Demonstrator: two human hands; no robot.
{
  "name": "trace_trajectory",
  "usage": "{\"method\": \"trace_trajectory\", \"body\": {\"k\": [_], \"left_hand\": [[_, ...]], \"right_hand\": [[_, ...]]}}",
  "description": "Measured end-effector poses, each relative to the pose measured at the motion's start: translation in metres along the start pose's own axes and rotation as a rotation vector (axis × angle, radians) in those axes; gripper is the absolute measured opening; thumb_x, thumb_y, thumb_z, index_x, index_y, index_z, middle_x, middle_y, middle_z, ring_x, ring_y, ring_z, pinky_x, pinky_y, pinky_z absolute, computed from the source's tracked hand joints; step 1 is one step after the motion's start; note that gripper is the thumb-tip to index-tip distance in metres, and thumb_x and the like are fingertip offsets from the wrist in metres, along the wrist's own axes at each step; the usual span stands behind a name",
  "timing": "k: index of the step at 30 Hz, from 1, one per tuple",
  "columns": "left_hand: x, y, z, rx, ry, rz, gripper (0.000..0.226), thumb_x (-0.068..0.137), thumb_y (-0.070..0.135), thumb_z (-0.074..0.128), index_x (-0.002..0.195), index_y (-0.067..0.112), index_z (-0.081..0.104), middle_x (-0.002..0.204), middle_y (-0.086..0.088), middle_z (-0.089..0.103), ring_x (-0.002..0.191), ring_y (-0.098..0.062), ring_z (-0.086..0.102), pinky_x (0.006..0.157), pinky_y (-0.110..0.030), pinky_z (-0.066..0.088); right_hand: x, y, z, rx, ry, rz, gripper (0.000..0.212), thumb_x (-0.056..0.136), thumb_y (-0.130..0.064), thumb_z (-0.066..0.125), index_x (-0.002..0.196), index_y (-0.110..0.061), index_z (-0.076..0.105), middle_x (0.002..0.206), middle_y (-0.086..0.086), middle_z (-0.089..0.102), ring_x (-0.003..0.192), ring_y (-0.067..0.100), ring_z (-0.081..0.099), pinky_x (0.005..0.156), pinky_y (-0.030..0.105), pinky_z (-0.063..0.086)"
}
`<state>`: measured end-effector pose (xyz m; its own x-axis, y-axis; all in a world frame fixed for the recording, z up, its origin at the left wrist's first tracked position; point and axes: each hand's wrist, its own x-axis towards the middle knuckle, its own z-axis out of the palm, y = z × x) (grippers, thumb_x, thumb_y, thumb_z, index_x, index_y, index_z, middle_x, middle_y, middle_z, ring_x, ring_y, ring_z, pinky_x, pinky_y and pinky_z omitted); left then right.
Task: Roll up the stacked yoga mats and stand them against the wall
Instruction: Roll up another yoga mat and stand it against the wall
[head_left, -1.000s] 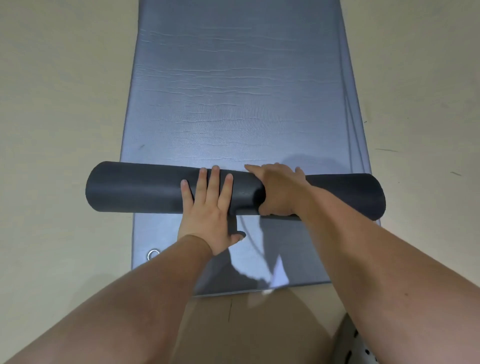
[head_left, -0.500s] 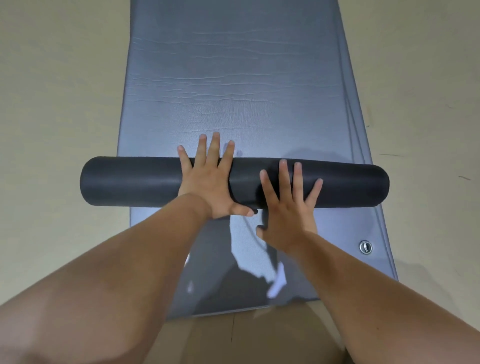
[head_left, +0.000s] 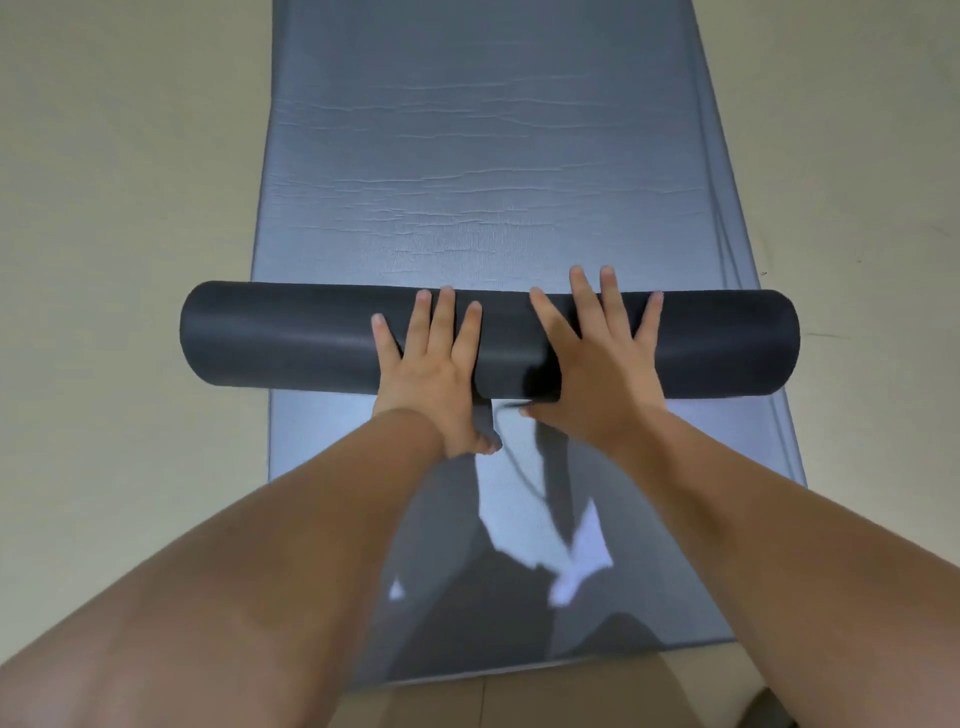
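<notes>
A dark grey rolled part of the top yoga mat (head_left: 280, 338) lies crosswise over the flat blue-grey mats (head_left: 483, 156), which stretch away from me. My left hand (head_left: 434, 364) presses flat on the roll's middle with straight, spread fingers. Just to its right, my right hand (head_left: 597, 358) presses flat on the roll too, its fingertips reaching over the far edge. Nearer to me, the lower mat (head_left: 675, 545) lies bare and glossy. The roll sticks out past the flat mats at both ends.
Beige floor (head_left: 114, 208) runs along both sides of the mats. A brown strip of floor (head_left: 571, 696) shows at the mats' near end. No wall is in view.
Both hands have pushed the roll farther away from me. The right hand slid from the roll's near side onto its top. More of the lower mat is uncovered.
</notes>
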<state>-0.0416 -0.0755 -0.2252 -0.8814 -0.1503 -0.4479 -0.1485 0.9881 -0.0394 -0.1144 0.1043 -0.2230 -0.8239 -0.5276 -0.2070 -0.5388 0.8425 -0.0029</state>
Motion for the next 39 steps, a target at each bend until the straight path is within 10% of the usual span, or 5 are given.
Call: {"method": "trace_trajectory", "body": {"k": [8, 14, 27, 35, 39], "left_hand": [[0.032, -0.009, -0.016, 0.013, -0.042, 0.019, 0.153, 0.057, 0.081, 0.075, 0.159, 0.019, -0.021, 0.167, -0.008, -0.024, 0.153, -0.032, -0.025, 0.115, -0.070, -0.011], [0.047, -0.014, -0.023, -0.008, -0.008, 0.023, 0.115, 0.080, 0.048, 0.075, 0.161, 0.024, -0.004, 0.170, -0.005, -0.001, 0.157, -0.029, -0.005, 0.117, -0.071, 0.000], [-0.024, -0.007, -0.018, -0.024, -0.112, 0.088, 0.091, 0.076, 0.057, 0.074, 0.149, 0.025, 0.029, 0.140, -0.001, 0.044, 0.133, -0.028, 0.040, 0.111, -0.072, 0.021], [-0.069, -0.010, -0.023, -0.051, -0.403, 0.153, 0.084, 0.065, 0.045, 0.085, 0.137, 0.033, 0.044, 0.114, 0.007, 0.058, 0.108, -0.022, 0.056, 0.089, -0.048, 0.035], [-0.078, -0.005, -0.026, -0.096, -0.300, 0.159, 0.084, 0.061, 0.061, 0.081, 0.132, 0.031, 0.047, 0.124, 0.007, 0.056, 0.127, -0.025, 0.049, 0.109, -0.076, 0.016]], "right_hand": [[0.006, -0.007, 0.017, -0.075, -0.062, 0.038, 0.128, 0.080, -0.059, 0.078, 0.156, -0.045, -0.023, 0.172, 0.012, -0.008, 0.158, 0.039, -0.007, 0.116, 0.076, -0.004], [0.032, 0.005, 0.004, 0.004, -0.118, 0.034, 0.105, 0.092, -0.016, 0.065, 0.156, -0.056, -0.008, 0.171, 0.011, 0.012, 0.158, 0.037, 0.008, 0.118, 0.075, 0.001], [-0.037, -0.022, -0.018, -0.002, -0.345, -0.015, 0.101, 0.089, -0.012, 0.069, 0.159, -0.048, 0.005, 0.144, 0.009, 0.048, 0.137, 0.034, 0.040, 0.117, 0.073, 0.018], [-0.091, -0.039, -0.031, 0.054, -0.498, -0.098, 0.081, 0.088, -0.017, 0.064, 0.150, -0.049, 0.024, 0.112, -0.001, 0.062, 0.103, 0.033, 0.062, 0.100, 0.057, 0.043], [-0.078, -0.025, -0.045, 0.211, -0.599, -0.097, 0.074, 0.077, -0.023, 0.074, 0.135, -0.053, 0.040, 0.102, -0.006, 0.063, 0.097, 0.028, 0.060, 0.092, 0.049, 0.052]]}}
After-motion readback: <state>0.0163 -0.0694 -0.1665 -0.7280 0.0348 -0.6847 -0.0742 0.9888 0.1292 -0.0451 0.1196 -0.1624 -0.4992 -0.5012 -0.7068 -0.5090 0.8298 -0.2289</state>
